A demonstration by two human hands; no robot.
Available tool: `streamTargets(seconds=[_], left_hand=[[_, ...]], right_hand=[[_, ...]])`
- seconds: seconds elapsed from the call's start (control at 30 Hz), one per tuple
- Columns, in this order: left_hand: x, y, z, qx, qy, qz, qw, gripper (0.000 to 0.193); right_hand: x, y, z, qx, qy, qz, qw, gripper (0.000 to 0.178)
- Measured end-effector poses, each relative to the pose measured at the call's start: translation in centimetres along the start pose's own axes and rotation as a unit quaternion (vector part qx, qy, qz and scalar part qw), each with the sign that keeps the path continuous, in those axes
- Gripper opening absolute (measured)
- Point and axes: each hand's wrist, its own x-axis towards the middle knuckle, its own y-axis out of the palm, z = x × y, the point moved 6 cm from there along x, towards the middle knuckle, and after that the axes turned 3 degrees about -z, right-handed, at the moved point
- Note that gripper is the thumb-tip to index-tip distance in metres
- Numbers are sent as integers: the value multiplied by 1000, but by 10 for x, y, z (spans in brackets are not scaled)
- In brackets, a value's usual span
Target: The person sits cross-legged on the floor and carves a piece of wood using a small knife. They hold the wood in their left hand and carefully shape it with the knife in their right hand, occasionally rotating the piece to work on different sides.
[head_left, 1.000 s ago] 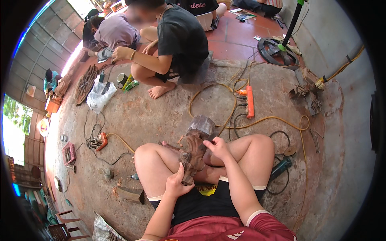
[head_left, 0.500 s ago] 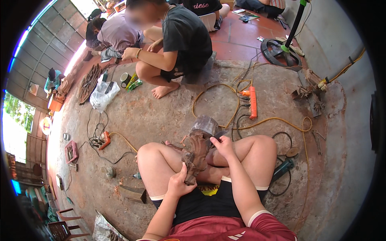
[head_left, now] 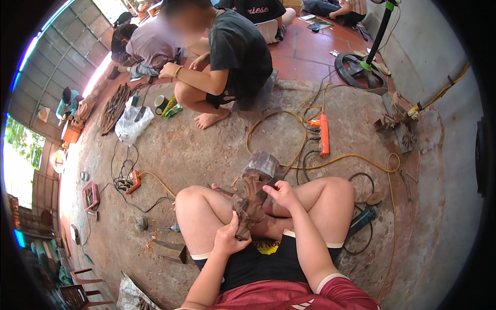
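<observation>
Nearer the person than the grey cylindrical block [head_left: 262, 163], a brown wood carving [head_left: 252, 192] is held low by the left hand [head_left: 230, 239]; the right hand [head_left: 282, 194] pinches a dark flat strip [head_left: 274, 179].

The wide fisheye over there rides on the head of the seated person [head_left: 268, 294], facing down and forward, with the left hand [head_left: 230, 239] and right hand [head_left: 281, 194] near at lower centre, the floor [head_left: 196, 155] receding toward the upper edge.
</observation>
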Motion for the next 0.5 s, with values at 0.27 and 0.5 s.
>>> streamTargets(seconds=[0.27,0.5], left_hand=[[2,-2,-2,-13,24,-19,999,91],[1,3,1,-14,21,-8,1000,91]], right_hand=[[2,-8,0,14,39,-3,999,29],[3,-21,5,-6,7,-92,996,26]])
